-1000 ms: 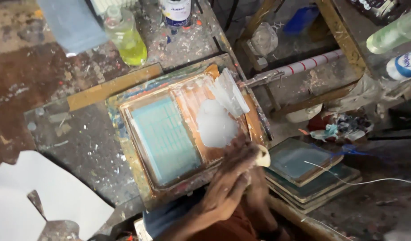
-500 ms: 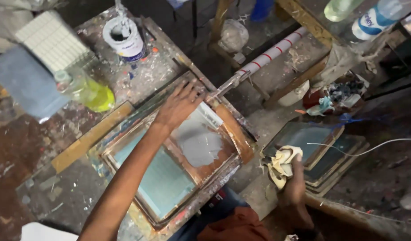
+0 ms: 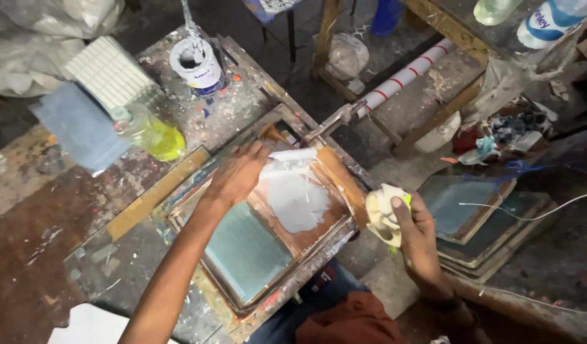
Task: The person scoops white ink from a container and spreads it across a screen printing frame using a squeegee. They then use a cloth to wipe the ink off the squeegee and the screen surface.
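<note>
Seen from above in a cramped, dim print workshop: a paint-spattered table [image 3: 64, 210], stained brown and grey, carrying a wooden screen-printing frame [image 3: 344, 185] set at an angle near centre. Left hand [image 3: 239, 175] laid on the frame's far corner, grip pressed onto a white squeegee blade [image 3: 292, 156] at the top of a pale grey ink patch [image 3: 298, 202] spread over the mesh. Right hand [image 3: 421, 239] just off the frame's right edge, grip pinching a wadded cream rag [image 3: 381, 213]. Far left on the table: a bottle of yellow liquid [image 3: 150, 134], a folded grey cloth [image 3: 80, 127], a white ribbed block [image 3: 112, 75] and an open white paint tin [image 3: 196, 62]. To the right, a stack of smaller screens [image 3: 478, 223] crossed by a thin white cord. Beyond, a red-striped white pipe [image 3: 408, 73], wooden table legs and plastic bottles [image 3: 548, 22] at far right.
</note>
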